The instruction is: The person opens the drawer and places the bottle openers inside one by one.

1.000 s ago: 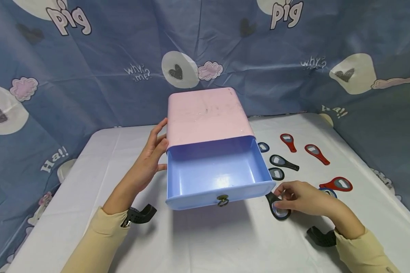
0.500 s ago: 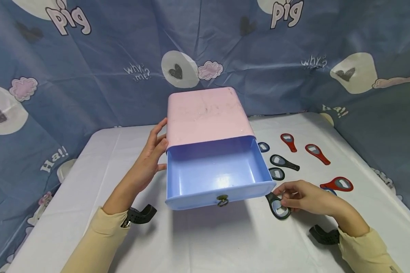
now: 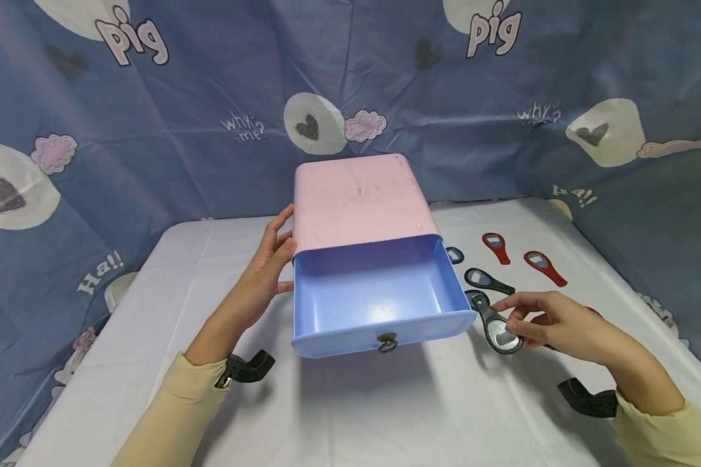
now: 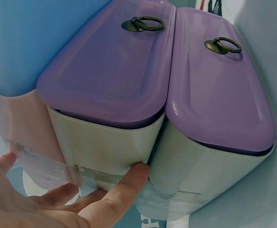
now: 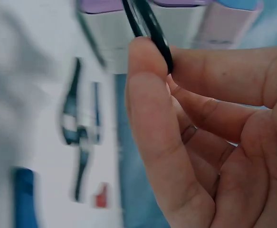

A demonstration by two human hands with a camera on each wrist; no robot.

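A small chest with a pink top [image 3: 359, 201] stands mid-table, its top blue drawer [image 3: 339, 340] pulled out with nothing inside. My left hand [image 3: 251, 285] rests with extended fingers on the chest's left side; the left wrist view shows them near the pale casing under two closed purple drawers [image 4: 114, 61]. At the right, my right hand [image 3: 566, 324] pinches a black bottle opener [image 3: 489, 316] by its ring end between thumb and fingers. It is raised off the table, handle pointing towards the chest. Another black bottle opener [image 3: 487, 281] lies just behind it.
Two red bottle openers [image 3: 496, 248] [image 3: 546, 267] lie farther back right. A blue one [image 3: 454, 255] is partly hidden by the chest. My right hand covers most of another red one [image 3: 592, 311]. Patterned blue cloth [image 3: 210, 168] hangs behind the white table [image 3: 362, 415].
My right hand has lifted the black bottle opener off the table and moved it right and slightly back. My left hand stays on the chest; the head view has shifted slightly.
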